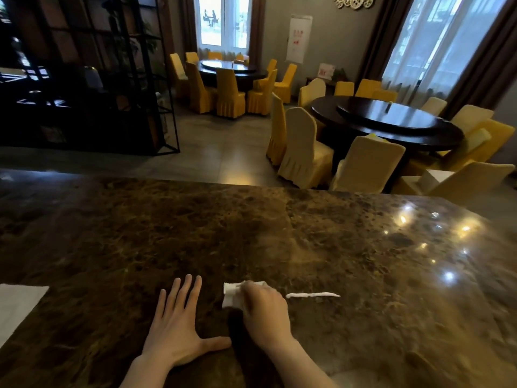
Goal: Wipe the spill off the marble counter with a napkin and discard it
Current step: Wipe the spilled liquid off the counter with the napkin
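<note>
A brown marble counter [195, 233] fills the lower half of the head view. My right hand [264, 310] presses a folded white napkin [231, 295] flat on the counter, near the front edge; part of the napkin is hidden under the fingers. A thin white streak of spill [312, 295] lies on the marble just right of that hand. My left hand [179, 323] rests palm down with fingers spread, just left of the napkin and holding nothing.
A white sheet [16, 306] lies at the counter's left front edge. Beyond the counter's far edge are round dark dining tables [391, 121] with yellow-covered chairs [305, 149] and a black metal shelf [84, 79] at left.
</note>
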A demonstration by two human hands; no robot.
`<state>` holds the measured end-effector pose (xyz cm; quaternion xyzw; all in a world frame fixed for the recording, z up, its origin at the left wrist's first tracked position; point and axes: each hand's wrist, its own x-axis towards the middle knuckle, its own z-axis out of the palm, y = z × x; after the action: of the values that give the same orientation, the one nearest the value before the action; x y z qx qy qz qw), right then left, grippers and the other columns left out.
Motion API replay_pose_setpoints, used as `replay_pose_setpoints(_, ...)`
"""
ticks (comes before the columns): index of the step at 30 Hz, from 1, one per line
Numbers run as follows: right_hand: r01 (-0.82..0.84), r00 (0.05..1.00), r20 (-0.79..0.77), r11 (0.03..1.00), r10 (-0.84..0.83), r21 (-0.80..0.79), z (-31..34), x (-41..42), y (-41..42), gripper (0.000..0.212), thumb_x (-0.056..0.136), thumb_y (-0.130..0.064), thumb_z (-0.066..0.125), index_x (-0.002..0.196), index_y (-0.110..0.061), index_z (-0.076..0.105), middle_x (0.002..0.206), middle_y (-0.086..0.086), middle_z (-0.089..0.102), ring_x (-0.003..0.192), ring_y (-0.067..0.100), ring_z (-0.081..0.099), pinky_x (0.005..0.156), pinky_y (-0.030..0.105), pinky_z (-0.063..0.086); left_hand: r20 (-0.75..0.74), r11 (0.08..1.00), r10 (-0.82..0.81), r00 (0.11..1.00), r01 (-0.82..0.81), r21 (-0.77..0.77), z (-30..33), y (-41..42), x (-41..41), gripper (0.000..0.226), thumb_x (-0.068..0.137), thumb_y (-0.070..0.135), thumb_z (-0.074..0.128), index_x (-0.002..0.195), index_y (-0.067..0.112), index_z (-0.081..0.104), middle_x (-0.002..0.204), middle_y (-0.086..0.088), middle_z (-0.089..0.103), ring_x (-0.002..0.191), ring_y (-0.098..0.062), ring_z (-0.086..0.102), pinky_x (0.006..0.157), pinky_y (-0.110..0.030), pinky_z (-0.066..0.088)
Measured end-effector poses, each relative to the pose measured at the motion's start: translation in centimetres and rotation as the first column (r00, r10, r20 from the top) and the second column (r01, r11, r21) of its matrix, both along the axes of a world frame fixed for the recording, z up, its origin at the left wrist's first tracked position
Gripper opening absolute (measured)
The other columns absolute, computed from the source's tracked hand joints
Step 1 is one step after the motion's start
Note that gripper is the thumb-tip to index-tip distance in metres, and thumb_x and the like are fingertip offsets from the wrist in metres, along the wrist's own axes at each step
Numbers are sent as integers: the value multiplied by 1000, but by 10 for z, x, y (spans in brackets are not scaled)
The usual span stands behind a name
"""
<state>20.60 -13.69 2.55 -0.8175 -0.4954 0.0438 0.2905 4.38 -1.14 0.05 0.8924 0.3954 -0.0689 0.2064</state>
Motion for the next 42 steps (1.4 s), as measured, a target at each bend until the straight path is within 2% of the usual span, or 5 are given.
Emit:
replay_pose_setpoints(12, 830, 439, -797, 526, -414, 184, 25, 131, -122, 36, 105, -22, 53, 83, 2, 69, 70, 6, 60, 65, 21, 50, 61, 35, 39, 33, 995, -88, 996, 86, 47, 0, -33, 71, 155, 45, 116, 28, 148, 22, -39, 161, 5, -38, 150, -18, -36, 127, -49, -19)
replay_pose_setpoints(20, 557, 807, -323, 818, -494, 143, -1, 135, -152, 23, 101, -24, 60, 91, -10, 76, 98, 8, 79, 98, 27, 71, 79, 35, 52, -24, 980, -107, 994, 109, 167, -17, -39, 68, 146, 48, 116, 10, 152, 23, -32, 165, 0, -35, 149, -20, -38, 128, -50, -17)
replay_pose_setpoints(25, 167, 978, -110, 983, -175, -79, -22, 99, -110, 42, 107, -39, 45, 146, -25, 52, 163, 2, 32, 155, 20, 14, 123, 31, 7, -45, 974, -111, 993, 118, 195, -20, -38, 67, 145, 48, 116, 9, 151, 23, -34, 163, -1, -38, 149, -21, -39, 127, -51, -17)
replay_pose_setpoints(34, -36, 997, 49, 959, 52, -280, -30, 53, -69, 66, 106, -54, 20, 159, -30, -13, 166, -6, -22, 150, 13, -27, 125, 36, -12, -31, 974, -109, 994, 113, 195, -22, -37, 69, 146, 47, 116, 8, 153, 23, -31, 164, 0, -35, 151, -20, -35, 128, -51, -15)
replay_pose_setpoints(42, 173, 975, 176, 960, -136, -218, -25, 69, -106, 60, 108, -44, 25, 160, -16, 19, 169, 1, 7, 155, 17, -4, 122, 32, -12, 4, 975, -106, 994, 103, 199, -20, -39, 67, 145, 49, 116, 12, 153, 23, -28, 165, 0, -33, 150, -19, -36, 127, -51, -17)
